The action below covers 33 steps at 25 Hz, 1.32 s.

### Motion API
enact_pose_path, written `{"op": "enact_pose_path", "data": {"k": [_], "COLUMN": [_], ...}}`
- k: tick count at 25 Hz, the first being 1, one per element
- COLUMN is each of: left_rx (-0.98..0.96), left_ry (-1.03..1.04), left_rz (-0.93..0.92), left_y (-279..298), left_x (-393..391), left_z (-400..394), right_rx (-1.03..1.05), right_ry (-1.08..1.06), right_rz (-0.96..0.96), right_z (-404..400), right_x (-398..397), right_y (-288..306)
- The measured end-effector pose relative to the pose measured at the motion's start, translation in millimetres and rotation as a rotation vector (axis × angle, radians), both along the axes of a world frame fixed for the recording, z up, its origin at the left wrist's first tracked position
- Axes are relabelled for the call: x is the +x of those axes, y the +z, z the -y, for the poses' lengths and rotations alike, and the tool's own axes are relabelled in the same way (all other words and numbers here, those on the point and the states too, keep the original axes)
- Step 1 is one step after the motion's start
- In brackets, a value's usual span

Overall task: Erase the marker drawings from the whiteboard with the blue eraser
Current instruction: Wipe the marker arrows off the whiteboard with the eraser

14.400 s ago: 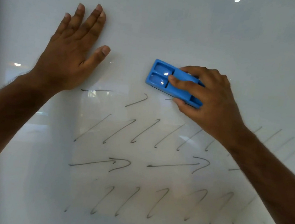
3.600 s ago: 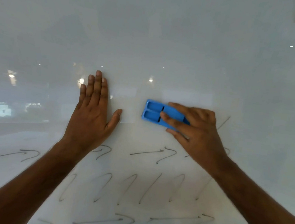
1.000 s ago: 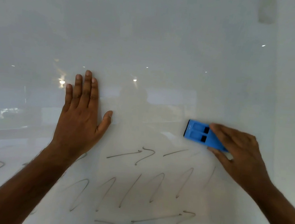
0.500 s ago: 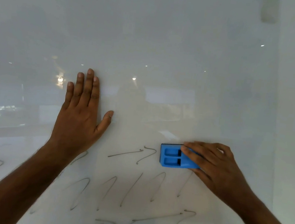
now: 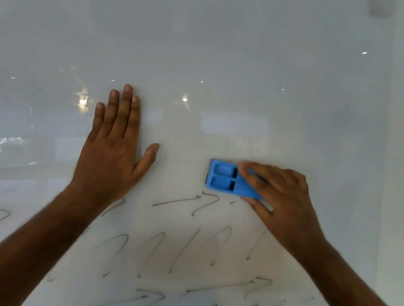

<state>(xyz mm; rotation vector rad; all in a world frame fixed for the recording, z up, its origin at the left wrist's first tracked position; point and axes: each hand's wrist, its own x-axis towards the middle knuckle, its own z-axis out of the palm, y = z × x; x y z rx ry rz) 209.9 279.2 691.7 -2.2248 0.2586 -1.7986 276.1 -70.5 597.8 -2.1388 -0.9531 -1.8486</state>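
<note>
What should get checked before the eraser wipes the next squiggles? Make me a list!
1. Right hand grips the blue eraser: ok.
2. Eraser pressed flat on the whiteboard: cannot tell.
3. Left hand rests flat on the board, away from the eraser: ok.
4. Arrow mark lies just below the eraser, uncovered: ok.
5. Board fully erased: not ok, many hook marks remain below.

We see a whiteboard with a smooth, glossy face that mirrors ceiling lights and pale room shapes. The blue eraser looks like moulded plastic, faintly shiny, with recessed pockets in its back. The marker drawings lie on it as thin, matt grey strokes.
</note>
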Motion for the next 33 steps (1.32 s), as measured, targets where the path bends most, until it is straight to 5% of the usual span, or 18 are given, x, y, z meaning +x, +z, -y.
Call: {"op": "enact_pose_path", "data": {"k": [5,14,22,33], "left_rx": [0.015,0.024,0.107,0.075], "left_ry": [0.003,0.007,0.042,0.032], "left_rz": [-0.006,-0.009,-0.026,-0.036], "left_y": [-3.0,-2.9,-0.3,-5.5], "left_x": [-0.8,-1.2,-11.9,-14.4], "left_z": [-4.0,-4.9,-30.1,-38.3], "right_rx": [-0.219,0.067,-0.25,0.001], "right_ry": [-0.099,0.005,-0.088,-0.011], "right_rz": [0.061,0.011,0.067,0.035], "right_z": [16.3,-20.5,-37.8,-82.1], "right_x": [0.0,-6.8,-19.1,-26.0], "right_y": [-45.7,14.6,-48.2,-3.4]}}
